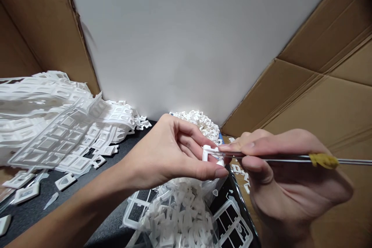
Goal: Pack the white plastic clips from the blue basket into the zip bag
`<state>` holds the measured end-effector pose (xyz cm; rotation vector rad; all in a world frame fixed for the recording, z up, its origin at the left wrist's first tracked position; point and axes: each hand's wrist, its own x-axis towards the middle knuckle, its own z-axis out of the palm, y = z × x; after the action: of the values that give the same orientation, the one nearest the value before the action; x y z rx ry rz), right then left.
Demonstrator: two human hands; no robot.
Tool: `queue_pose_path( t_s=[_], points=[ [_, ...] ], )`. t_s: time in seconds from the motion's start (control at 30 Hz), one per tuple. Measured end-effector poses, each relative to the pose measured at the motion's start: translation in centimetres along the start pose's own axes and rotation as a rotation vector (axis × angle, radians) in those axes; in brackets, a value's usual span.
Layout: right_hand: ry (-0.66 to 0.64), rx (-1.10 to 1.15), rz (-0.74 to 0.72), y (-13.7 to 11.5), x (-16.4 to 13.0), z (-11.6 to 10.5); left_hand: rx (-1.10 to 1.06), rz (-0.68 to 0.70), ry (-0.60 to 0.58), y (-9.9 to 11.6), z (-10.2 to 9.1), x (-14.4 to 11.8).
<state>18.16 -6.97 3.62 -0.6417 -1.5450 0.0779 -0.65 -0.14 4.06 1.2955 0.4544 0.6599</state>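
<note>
Between the fingers and thumb of my left hand (186, 155) is a small white rectangular frame piece (207, 152) with an opening in it. My right hand (287, 178) pinches thin metal tweezers (279, 158), with a yellow band (324, 161) wrapped round their shafts. The tips of the tweezers reach the white piece, but my fingers partly hide where they meet. Below my hands sits a clear plastic bag (180, 217) full of similar white pieces. Behind my left hand rises a heap of loose white pieces (200, 122).
White moulded sheets (58, 131) of joined frames are piled at the left, with loose pieces (27, 193) before them on the dark surface (87, 190). Empty white grid frames (235, 224) lie beside the bag. Cardboard walls (328, 97) and a white panel (186, 38) enclose the space.
</note>
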Motion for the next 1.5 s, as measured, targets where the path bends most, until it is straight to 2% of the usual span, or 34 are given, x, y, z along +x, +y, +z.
queue_pose_path(
  t_s=[0.43, 0.6, 0.73, 0.93, 1.1, 1.27, 1.5],
  points=[
    [-0.036, -0.046, -0.030, 0.2, -0.2, 0.1, 0.022, 0.041, 0.014, -0.3, 0.1, -0.1],
    [0.003, 0.026, -0.043, 0.8, -0.6, 0.6, 0.007, 0.004, 0.021, -0.1, 0.3, -0.2],
    [0.116, 0.126, -0.037, 0.3, -0.4, 0.8, -0.033, -0.041, -0.025, 0.1, 0.7, -0.2],
    [0.161, 0.086, 0.004, -0.9, 0.2, 0.3, 0.042, -0.017, 0.063, 0.7, 0.7, -0.2],
    [0.132, 0.117, 0.052, -0.5, 0.0, 0.0, -0.024, 0.018, 0.025, 1.0, 0.7, -0.4],
    [0.105, 0.041, 0.021, -0.5, 0.2, 0.2, 0.014, -0.001, 0.039, 0.7, 0.6, -0.3],
    [0.088, 0.048, -0.006, 0.1, -0.1, 0.4, 0.032, -0.040, 0.047, 0.3, 0.6, -0.2]
  ],
)
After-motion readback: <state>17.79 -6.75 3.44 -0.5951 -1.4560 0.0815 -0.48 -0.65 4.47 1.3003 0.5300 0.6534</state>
